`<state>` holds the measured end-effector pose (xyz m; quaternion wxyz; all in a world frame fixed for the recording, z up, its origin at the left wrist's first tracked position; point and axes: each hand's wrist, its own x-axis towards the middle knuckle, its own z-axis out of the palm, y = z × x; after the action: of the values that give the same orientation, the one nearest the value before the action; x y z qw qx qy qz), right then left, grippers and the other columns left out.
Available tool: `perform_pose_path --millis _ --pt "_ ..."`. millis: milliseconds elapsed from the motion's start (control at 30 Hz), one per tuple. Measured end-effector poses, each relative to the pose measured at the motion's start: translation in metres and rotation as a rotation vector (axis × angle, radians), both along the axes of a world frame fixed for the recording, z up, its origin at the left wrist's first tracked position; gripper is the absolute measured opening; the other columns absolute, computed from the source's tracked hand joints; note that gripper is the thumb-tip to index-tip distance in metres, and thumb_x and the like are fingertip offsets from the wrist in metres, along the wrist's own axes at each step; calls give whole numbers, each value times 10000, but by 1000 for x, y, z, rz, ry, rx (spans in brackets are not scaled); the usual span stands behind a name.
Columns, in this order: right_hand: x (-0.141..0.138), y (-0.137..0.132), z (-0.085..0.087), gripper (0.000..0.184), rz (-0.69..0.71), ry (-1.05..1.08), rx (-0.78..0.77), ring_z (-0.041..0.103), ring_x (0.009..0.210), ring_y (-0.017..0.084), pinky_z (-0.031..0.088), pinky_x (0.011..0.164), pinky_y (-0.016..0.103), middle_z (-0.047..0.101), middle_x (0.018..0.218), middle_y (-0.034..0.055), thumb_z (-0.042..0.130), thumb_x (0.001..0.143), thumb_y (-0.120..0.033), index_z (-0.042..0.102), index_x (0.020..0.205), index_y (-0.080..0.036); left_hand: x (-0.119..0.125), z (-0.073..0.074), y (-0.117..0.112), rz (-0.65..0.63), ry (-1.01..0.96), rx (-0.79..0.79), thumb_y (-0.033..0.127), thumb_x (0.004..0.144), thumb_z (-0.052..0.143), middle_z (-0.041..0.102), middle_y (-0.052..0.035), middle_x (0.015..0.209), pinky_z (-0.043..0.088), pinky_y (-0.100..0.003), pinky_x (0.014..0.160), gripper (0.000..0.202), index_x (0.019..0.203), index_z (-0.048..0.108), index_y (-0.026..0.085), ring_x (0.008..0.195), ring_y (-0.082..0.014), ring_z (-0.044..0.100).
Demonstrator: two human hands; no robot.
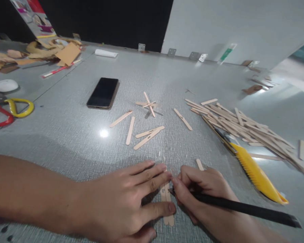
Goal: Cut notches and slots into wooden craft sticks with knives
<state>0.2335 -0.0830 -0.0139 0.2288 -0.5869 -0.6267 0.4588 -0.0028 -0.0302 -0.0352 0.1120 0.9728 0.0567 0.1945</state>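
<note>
Sticks (167,196), paired toward the near edge of the table (66,135), beneath the spread left hand (124,195); the right hand (207,184) pinches a black pencil (238,205), tip apparently touching one.

hands: bare. left hand (116,199): tapering fingers, creased knuckles, short fingernails (171,207). left forearm (32,192): bare, smooth, widening from the wrist. right hand (207,189): rounded knuckles, bare wrist. right forearm (248,229): bare where visible, slightly blurred.
</note>
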Motion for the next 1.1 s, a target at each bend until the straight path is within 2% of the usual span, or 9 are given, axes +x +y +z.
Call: perform_pose_path --millis 433,833,1100 --pt "-1 -1 1 452 6 -36 -4 348 395 78 264 374 198 404 447 -92 544 1029 -420 399 636 -252 -1 0 0 -14 16 -10 342 1020 561 589 -238 1481 390 -513 1237 435 1410 627 160 1469 -379 489" --pt "0 -2 -3 451 4 -11 9 354 382 74 272 370 198 396 450 -97 579 1023 -406 411 634 -249 -1 0 -1 -4 15 -4 366 1024 565 600 -227 1471 394 -514 1238 457 1434 611 170 1461 -370 502" --pt "-2 -1 -1 452 8 -34 48 344 378 79 275 363 213 396 447 -92 523 1038 -397 404 626 -257 -2 -1 0 -12 17 3 359 1019 568 595 -229 1473 393 -522 1237 456 1428 606 163 1474 -377 481"
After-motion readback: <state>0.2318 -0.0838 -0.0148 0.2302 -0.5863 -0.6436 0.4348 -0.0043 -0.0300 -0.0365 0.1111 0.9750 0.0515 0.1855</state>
